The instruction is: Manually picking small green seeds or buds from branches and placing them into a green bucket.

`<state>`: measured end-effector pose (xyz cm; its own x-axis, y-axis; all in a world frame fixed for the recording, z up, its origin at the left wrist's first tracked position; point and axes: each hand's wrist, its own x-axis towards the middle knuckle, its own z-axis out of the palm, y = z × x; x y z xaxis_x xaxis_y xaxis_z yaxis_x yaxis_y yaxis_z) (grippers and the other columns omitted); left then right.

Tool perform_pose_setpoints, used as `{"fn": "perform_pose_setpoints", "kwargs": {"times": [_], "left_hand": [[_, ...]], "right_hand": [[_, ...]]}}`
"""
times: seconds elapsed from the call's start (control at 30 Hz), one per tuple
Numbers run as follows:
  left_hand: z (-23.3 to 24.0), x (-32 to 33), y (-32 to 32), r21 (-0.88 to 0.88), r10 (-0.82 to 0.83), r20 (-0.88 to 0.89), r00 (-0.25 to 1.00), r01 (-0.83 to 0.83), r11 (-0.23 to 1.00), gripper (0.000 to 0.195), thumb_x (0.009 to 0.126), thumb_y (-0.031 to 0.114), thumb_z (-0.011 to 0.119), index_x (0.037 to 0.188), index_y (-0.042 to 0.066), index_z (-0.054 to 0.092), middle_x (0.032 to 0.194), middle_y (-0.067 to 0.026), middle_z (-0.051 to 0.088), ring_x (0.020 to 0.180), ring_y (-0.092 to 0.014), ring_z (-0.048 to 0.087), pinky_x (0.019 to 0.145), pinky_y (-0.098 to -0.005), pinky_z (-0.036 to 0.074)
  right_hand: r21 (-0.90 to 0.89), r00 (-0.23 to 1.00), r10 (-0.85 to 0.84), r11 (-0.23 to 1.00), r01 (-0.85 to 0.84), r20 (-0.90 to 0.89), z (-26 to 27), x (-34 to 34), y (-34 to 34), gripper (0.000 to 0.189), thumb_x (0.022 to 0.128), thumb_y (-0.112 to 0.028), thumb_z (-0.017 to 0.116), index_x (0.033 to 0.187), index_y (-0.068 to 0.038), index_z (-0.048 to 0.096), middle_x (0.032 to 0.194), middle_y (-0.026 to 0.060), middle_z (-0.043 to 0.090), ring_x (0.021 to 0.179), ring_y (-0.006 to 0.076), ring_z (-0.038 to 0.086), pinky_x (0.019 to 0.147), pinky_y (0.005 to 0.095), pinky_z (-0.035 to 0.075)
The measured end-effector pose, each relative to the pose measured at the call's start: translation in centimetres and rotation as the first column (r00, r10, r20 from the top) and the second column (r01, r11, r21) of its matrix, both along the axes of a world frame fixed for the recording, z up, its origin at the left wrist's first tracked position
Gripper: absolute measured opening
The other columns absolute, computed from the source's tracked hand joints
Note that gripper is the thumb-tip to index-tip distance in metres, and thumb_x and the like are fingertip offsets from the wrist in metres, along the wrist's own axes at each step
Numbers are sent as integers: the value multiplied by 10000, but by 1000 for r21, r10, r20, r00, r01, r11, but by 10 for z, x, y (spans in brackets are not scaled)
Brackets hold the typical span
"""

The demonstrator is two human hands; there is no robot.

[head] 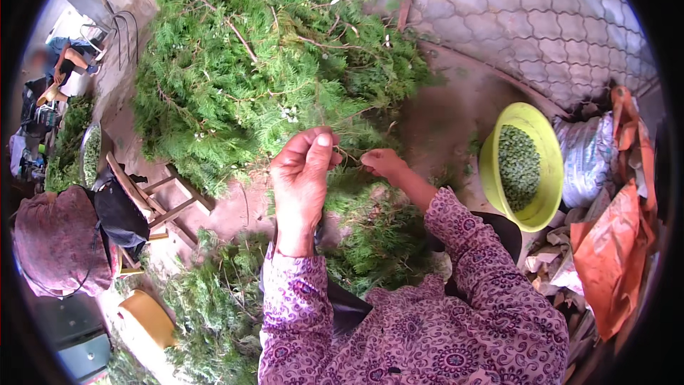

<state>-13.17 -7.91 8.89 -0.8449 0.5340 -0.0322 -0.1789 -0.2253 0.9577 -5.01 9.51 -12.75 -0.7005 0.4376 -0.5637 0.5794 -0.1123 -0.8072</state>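
My left hand point(302, 176) is raised over the greenery, thumb pressed against the fingers on a thin conifer twig point(347, 154). Close beside it on the right, my right hand point(386, 163) pinches the same twig's other part with its fingertips. In front of both hands rises a big heap of cut conifer branches point(224, 75), feathery like arborvitae, with a few pale cones point(288, 113) among the foliage. More branches point(385, 235) lie below my hands, near my lap. To the right stands a yellow-green plastic basin point(550, 182) partly filled with small green cones point(518, 166).
A wooden stool frame point(171, 208) stands left, near a black bag point(125, 214). An orange container point(147, 318) and further branches point(219, 305) lie at lower left. Right are a white woven sack point(585, 155) and orange sheeting point(609, 256). A seated person point(69, 64) is at far left.
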Motion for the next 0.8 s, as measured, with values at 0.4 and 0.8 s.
{"fn": "perform_pose_setpoints", "kwargs": {"times": [0.4, 0.8], "left_hand": [[-19, 21, 26, -50, -237, -34, 971, 235, 971, 158, 854, 172, 557, 904, 38, 625, 798, -25, 637, 581, -76, 536, 564, -205, 437], [-39, 49, 55, -22, -272, -216, 938, 273, 962, 540, 792, 176, 655, 1233, -11, 405, 1086, -81, 525, 919, -113, 508, 798, -260, 436]], "right_hand": [[518, 922, 77, 843, 143, -379, 186, 62, 42, 98, 686, -24, 621, 775, -11, 581, 696, 10, 569, 658, 63, 521, 611, 225, 447], [287, 818, 141, 958, 31, -558, 216, 63, 27, 126, 714, 49, 592, 820, -14, 567, 761, -6, 560, 711, 59, 519, 640, 214, 436]]}}
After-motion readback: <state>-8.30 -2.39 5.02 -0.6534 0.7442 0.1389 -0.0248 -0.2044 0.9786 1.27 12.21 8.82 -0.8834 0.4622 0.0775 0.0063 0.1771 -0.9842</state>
